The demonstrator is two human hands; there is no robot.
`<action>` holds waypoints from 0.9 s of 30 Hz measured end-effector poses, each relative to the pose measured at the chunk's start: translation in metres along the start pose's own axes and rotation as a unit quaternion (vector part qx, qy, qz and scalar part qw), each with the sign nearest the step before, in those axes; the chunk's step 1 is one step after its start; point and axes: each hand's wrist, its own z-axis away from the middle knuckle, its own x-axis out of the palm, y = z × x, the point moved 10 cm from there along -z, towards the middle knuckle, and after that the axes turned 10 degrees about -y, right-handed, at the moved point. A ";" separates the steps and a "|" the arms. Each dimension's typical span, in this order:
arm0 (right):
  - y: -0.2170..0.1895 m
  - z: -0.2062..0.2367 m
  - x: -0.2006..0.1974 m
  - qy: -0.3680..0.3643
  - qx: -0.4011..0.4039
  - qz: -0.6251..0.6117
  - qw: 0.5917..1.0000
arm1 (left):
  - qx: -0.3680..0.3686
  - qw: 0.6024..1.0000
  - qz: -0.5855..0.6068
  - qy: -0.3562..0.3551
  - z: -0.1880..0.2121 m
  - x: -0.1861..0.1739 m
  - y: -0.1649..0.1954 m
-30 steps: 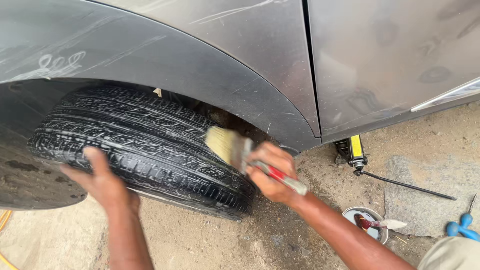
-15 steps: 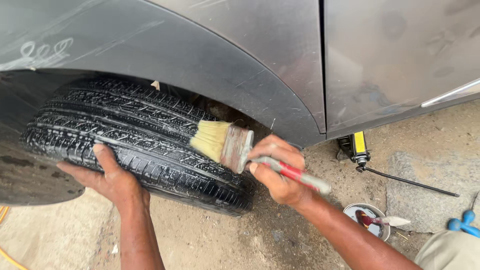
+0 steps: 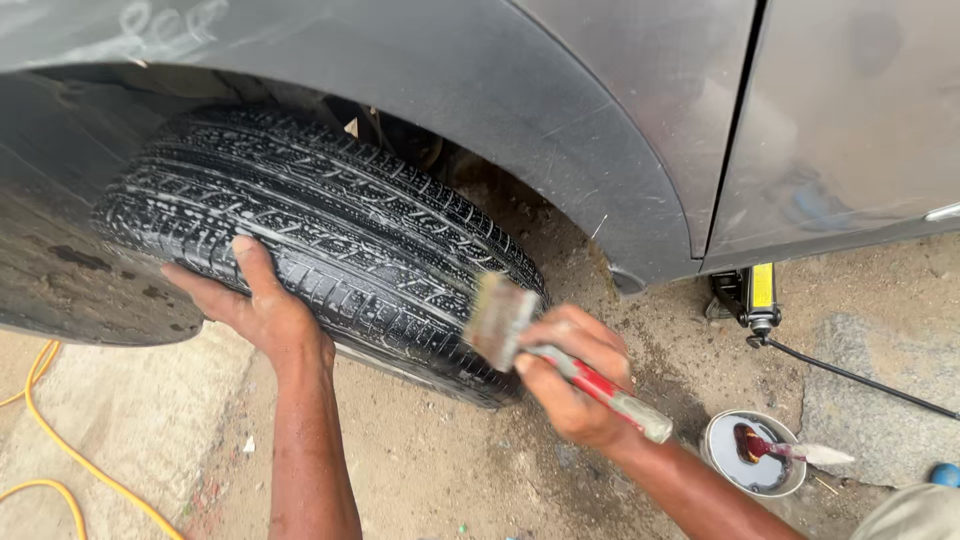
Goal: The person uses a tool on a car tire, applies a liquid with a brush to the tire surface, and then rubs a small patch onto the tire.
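Fingers of right hand [image 3: 575, 385] clenched around red-handled bristle brush [image 3: 560, 350], left hand [image 3: 255, 305] flat on ribbed rubber tyre [image 3: 330, 240]

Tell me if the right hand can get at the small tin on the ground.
Probably yes: the tin sits just beside the right hand on open ground, nothing between, though the fingers are wrapped round the brush.

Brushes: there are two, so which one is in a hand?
The wide paintbrush with the red handle, held in the right hand against the tyre. The small brush lies across the round tin on the ground.
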 end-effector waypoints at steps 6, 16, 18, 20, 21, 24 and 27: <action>-0.032 0.021 0.016 0.003 -0.103 0.010 0.995 | -0.010 0.987 0.160 -0.027 0.000 0.008 0.004; -0.046 0.056 0.040 -0.063 -0.145 0.192 0.968 | -0.006 0.997 0.077 0.006 0.002 0.001 0.002; -0.065 0.024 0.050 -0.046 -0.149 0.095 0.983 | 0.005 0.998 0.065 0.000 0.002 0.002 0.008; -0.078 0.010 0.049 -0.019 -0.163 0.005 0.987 | 0.008 0.996 0.091 -0.008 0.002 0.004 0.009; -0.075 0.009 0.050 -0.025 -0.143 -0.005 0.989 | 0.007 0.995 0.099 -0.012 0.000 0.005 0.009; -0.058 0.036 0.036 -0.031 -0.095 0.007 0.995 | 0.007 0.991 0.133 -0.026 -0.003 0.006 0.005; -0.039 0.077 0.032 -0.083 -0.088 0.157 0.980 | 0.012 1.000 -0.007 -0.012 0.008 0.003 0.007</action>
